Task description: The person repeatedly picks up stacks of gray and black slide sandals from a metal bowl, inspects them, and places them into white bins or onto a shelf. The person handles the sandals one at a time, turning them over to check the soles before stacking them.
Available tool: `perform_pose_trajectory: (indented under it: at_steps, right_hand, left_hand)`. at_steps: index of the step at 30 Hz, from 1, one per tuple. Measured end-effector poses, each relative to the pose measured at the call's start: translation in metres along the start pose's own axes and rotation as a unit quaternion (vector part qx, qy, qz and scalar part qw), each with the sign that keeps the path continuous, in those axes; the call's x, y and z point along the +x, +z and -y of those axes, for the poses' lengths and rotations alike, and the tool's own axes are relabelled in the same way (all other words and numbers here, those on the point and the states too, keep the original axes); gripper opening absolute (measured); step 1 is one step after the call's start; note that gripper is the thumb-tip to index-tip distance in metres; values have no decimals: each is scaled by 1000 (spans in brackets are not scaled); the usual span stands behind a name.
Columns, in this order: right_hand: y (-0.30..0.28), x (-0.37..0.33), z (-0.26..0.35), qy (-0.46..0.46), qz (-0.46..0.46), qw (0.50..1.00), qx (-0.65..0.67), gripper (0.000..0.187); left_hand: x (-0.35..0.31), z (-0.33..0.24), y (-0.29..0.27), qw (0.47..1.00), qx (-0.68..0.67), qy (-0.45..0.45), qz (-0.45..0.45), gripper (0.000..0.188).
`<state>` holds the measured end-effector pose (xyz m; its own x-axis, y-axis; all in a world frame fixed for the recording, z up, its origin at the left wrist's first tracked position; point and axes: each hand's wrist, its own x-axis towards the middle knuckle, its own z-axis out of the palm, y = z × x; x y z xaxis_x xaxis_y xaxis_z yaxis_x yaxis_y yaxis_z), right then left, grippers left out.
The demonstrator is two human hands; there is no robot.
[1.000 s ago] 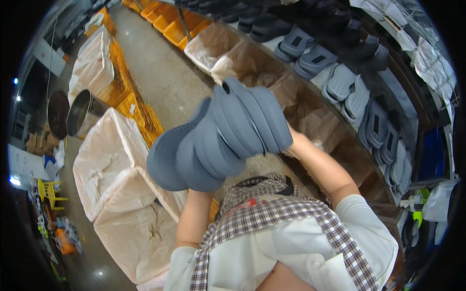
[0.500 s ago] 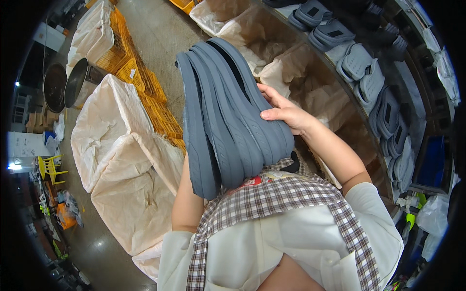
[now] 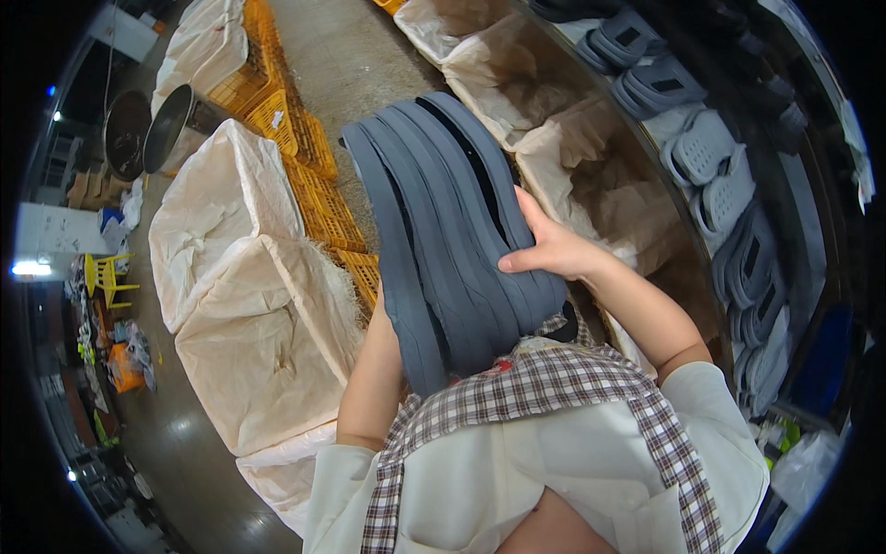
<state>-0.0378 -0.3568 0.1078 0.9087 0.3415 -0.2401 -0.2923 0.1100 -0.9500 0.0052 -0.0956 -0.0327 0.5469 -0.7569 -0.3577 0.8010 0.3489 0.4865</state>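
Note:
A bundle of several blue-grey shoe soles, pressed together side by side with their edges toward me, is held up in front of my chest. My right hand is closed on the bundle's right side, its thumb lying across the near edges. On the other side, my left forearm reaches up behind the soles. The left hand and its fingers are hidden by them. A dark gap shows between the soles toward the right of the bundle.
Fabric-lined bins stand at my left, beside a row of yellow plastic crates. More lined bins run along the right, below a shelf with grey clogs. Metal drums stand at the far left.
The bundle has turned and sunk slightly, moving a little to the right. My right hand keeps hold, its thumb lower now. The surroundings have shifted right and down in view.

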Motion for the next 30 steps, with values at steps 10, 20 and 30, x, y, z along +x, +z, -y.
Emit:
perform_pose_trajectory:
  at_steps: [10,20,30]
  right_hand:
    - [14,39,-29,-21,82,996,33,72]
    - [94,117,-31,-30,165,985,-37,72]
    - [145,159,-28,-10,156,986,-60,85]
  left_hand:
    - [-40,22,-21,992,-46,74,-89,56]
    - [-114,1,-96,968,-85,179,-153,57]
    - [-143,-51,-102,940,-103,285,-158,60]
